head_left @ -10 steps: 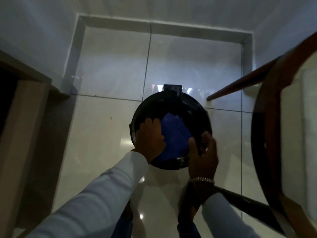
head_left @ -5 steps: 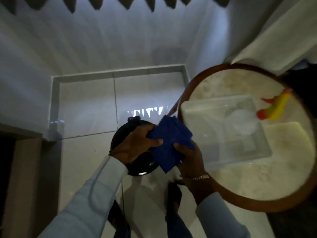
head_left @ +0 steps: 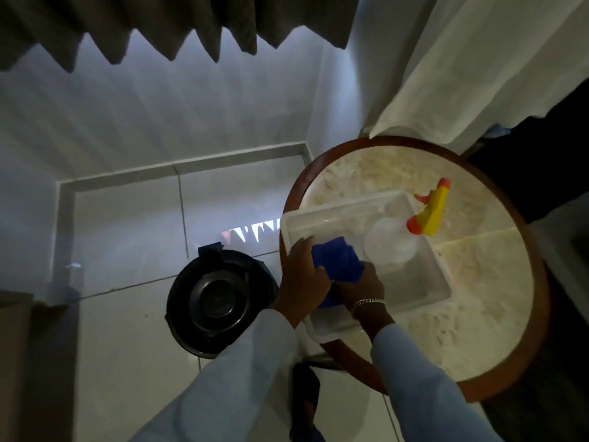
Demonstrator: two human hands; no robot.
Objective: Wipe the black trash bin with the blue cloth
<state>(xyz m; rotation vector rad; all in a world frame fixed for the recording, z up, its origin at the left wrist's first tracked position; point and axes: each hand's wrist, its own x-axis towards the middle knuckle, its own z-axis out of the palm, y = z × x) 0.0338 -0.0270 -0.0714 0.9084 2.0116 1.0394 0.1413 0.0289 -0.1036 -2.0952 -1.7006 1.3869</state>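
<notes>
The black trash bin (head_left: 216,301) stands on the white tiled floor, lid closed, left of the round table. The blue cloth (head_left: 338,266) is over the left part of a clear plastic tray (head_left: 424,301) on the table. My left hand (head_left: 302,279) grips the cloth's left side and my right hand (head_left: 360,288), with a bracelet at the wrist, grips its lower right side. Both hands are off the bin, to its right.
The round table (head_left: 462,314) has a pale marble-like top and a dark wooden rim. A clear spray bottle (head_left: 392,240) with a yellow and orange trigger head lies in the tray. White fabric (head_left: 446,74) hangs behind the table. Wall corner close behind the bin.
Both hands lifted the blue cloth off the bin lid and carried it right, over the tray on the table. The view swung up and right.
</notes>
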